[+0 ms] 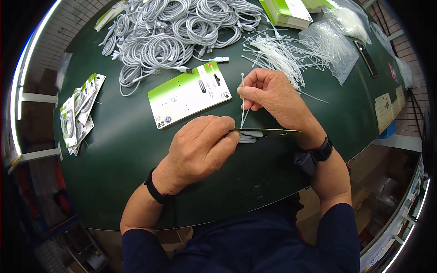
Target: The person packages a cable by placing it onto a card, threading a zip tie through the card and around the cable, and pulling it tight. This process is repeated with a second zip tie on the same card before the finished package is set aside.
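Note:
My left hand (202, 145) grips a packaging card (268, 130), seen edge-on, with a grey coiled USB cable (248, 136) against its near side. On the card's far side, white cable tie ends (244, 116) stick up. My right hand (275, 93) pinches a cable tie between thumb and forefinger above the card. A flat green-and-white packaging card (189, 95) with a hang hole lies just beyond my left hand. Loose white cable ties (280, 54) lie spread beyond my right hand.
A big heap of coiled grey cables (168, 32) covers the far middle of the green table (118, 182). Carded cables (79, 113) lie at the left. Card stacks (287, 12), plastic bags (339, 45) and a dark phone (365, 58) are at the far right.

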The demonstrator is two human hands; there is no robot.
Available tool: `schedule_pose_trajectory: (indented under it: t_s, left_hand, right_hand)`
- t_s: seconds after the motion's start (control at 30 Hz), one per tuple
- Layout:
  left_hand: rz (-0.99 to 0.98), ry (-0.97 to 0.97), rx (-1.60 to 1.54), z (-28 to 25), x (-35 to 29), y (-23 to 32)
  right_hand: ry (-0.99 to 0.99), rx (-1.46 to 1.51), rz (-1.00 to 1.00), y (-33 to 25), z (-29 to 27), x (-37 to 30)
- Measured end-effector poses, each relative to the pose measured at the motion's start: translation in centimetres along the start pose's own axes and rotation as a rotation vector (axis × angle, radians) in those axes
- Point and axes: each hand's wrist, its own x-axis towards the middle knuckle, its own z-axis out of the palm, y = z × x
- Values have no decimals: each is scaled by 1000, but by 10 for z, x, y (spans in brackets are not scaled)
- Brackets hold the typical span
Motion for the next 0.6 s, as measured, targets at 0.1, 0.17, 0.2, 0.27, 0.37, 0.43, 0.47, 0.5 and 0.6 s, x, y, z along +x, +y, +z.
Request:
schedule_pose_trajectory:
  t_s: [0.1, 0.17, 0.2, 0.27, 0.37, 0.43, 0.47, 0.5, 0.6]
  left_hand:
    - [-1, 0, -1, 0, -1, 0]
    - [-2, 4, -2, 0, -1, 0]
    - [-2, 5, -3, 0, -1, 0]
    - [-3, 5, -2, 0, -1, 1]
    - [-4, 5, 0, 0, -1, 2]
    - [-3, 7, 0, 0, 0, 2]
    - [-2, 8, 2, 1, 1, 1]
    - [0, 11, 7, 1, 1, 1]
    - [-4, -38, 22, 4, 1, 1]
  right_hand:
    - [7, -10, -12, 1, 1, 0]
    - [3, -2, -2, 0, 2, 0]
    - [0, 2, 4, 1, 3, -1]
    - [-5, 9, 3, 0, 3, -1]
    - [-16, 23, 0, -2, 3, -3]
    - [-197, 113, 27, -5, 1, -4]
    - [-288, 157, 39, -6, 0, -5]
    - [-291, 154, 34, -7, -2, -5]
    - [-436, 112, -19, -10, -10, -7]
